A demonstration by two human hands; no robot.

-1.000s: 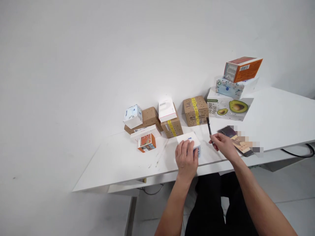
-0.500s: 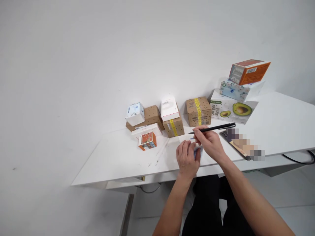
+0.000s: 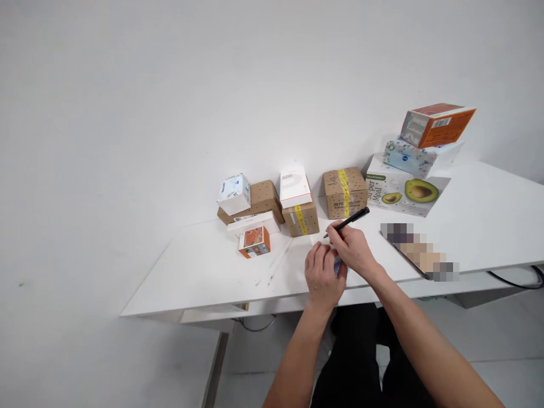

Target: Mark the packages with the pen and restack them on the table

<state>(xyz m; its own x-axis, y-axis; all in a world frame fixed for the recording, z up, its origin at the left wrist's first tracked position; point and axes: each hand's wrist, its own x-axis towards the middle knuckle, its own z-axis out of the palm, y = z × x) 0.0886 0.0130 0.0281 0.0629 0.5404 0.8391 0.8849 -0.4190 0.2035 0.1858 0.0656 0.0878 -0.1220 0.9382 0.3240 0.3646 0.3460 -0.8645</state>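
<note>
Head view: the right hand (image 3: 353, 249) has its fingers pinched on a pen (image 3: 355, 217), the tip directed down at the top of a pack (image 3: 337, 267), though contact cannot be told. The left hand (image 3: 323, 275) is clasped over this pack, which sits, mostly hidden, near the front edge of the table (image 3: 199, 277), between a small orange box (image 3: 255, 242) and a phone (image 3: 411, 254).

A plain, pale grey-white wall (image 3: 127, 85) rises along the far side and left, a small dark speck low at far left. A long white counter (image 3: 199, 266) stands against it, lightly smudged near its near edge. Black cables (image 3: 516, 287) hang beneath. Pale floor tiles (image 3: 505, 340) show thin joints; the light is soft.
</note>
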